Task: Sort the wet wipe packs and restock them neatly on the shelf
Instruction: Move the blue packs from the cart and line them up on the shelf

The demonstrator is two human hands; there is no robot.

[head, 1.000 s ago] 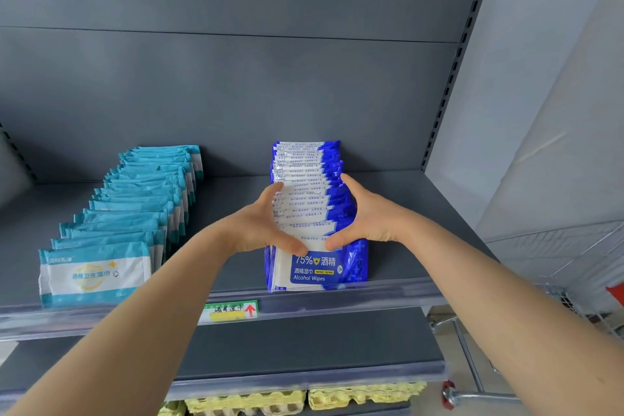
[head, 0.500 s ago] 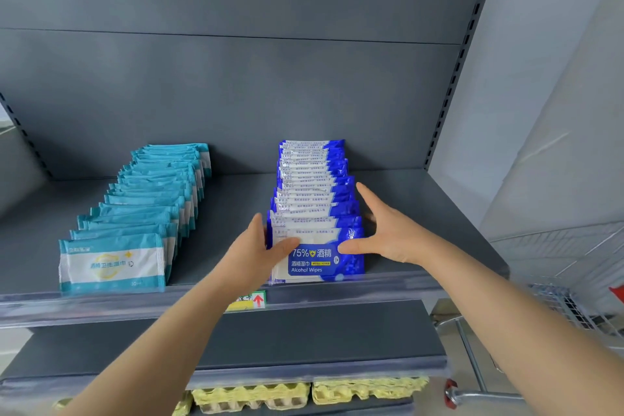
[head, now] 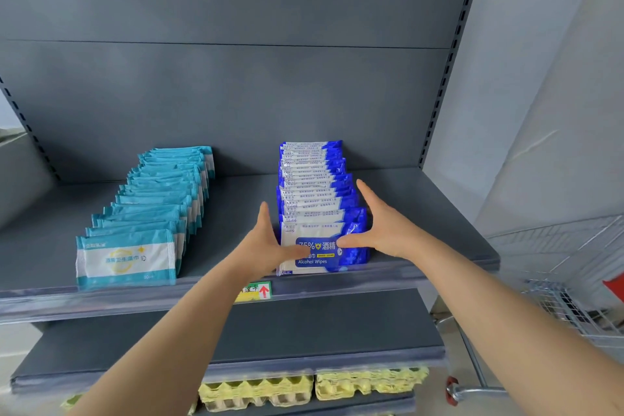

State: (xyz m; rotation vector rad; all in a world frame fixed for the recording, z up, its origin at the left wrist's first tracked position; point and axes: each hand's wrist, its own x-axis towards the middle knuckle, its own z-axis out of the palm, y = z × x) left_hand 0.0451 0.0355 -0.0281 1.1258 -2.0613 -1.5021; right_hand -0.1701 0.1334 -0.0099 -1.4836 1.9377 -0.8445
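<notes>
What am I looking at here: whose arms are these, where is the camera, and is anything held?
There is no machine: a person wears one wide-angle camera on the head, looking down at their own bare arms. On the grey shelf stand two rows of wet wipe packs: teal packs on the left, blue alcohol wipe packs to their right. The left hand and right hand press flat against the blue row's sides, thumbs on its front pack. Nothing is lifted. Yellow egg trays sit below.
</notes>
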